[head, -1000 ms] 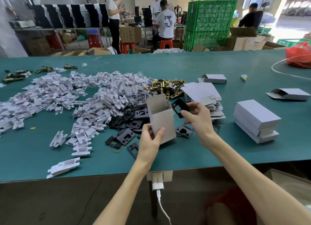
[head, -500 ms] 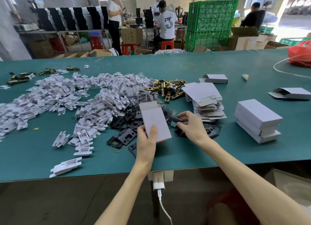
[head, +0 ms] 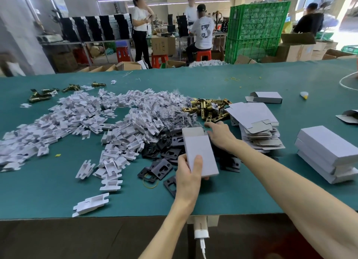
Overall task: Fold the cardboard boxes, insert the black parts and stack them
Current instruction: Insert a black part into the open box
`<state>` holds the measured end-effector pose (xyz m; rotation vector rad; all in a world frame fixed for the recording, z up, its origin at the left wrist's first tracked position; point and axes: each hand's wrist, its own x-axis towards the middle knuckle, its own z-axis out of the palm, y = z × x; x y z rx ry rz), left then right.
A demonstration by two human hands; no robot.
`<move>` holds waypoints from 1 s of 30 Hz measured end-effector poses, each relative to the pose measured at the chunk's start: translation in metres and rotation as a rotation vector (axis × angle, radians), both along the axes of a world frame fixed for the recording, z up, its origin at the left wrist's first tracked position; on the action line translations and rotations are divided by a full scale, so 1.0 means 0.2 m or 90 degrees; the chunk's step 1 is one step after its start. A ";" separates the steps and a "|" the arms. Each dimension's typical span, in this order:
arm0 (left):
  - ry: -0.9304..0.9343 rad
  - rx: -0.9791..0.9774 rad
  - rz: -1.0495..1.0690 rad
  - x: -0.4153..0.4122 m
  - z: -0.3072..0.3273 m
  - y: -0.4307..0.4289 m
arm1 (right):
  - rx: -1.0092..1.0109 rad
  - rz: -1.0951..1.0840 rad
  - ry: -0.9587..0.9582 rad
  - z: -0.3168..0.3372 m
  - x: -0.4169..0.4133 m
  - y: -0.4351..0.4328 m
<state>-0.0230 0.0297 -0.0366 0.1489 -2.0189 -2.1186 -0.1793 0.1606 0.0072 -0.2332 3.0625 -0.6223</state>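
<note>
Black parts [head: 160,169] heaped on table [head: 58,191], many left | box [head: 200,152] folded, flap [head: 191,131] open, gripped by left hand [head: 188,173] over parts | right hand [head: 220,136] flat, empty, beside flap | blanks [head: 257,130] pile unfolded | stack [head: 327,152] of closed boxes at right, few done

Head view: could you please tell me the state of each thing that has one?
Held box: top flap open.
Left hand: grips that box.
Right hand: fingers extended, holding nothing visible.
Finished boxes: closed, stacked.
Box blanks: flat, unfolded.
Far box: end flap open.

The green table [head: 48,191] carries white inserts [head: 77,113], black parts [head: 160,168], brass latches [head: 209,107], flat cartons [head: 251,113], stacked boxes [head: 329,148].
</note>
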 end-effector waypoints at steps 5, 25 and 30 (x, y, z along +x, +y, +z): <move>0.010 -0.006 -0.010 0.00 -0.01 0.00 | 0.076 -0.026 -0.054 -0.01 -0.16 -0.06; -0.015 0.004 -0.009 0.02 0.02 0.00 | 0.201 -0.051 0.085 0.02 -0.23 -0.13; -0.014 0.015 -0.006 0.01 0.02 0.01 | 0.228 -0.035 0.079 0.04 -0.22 -0.10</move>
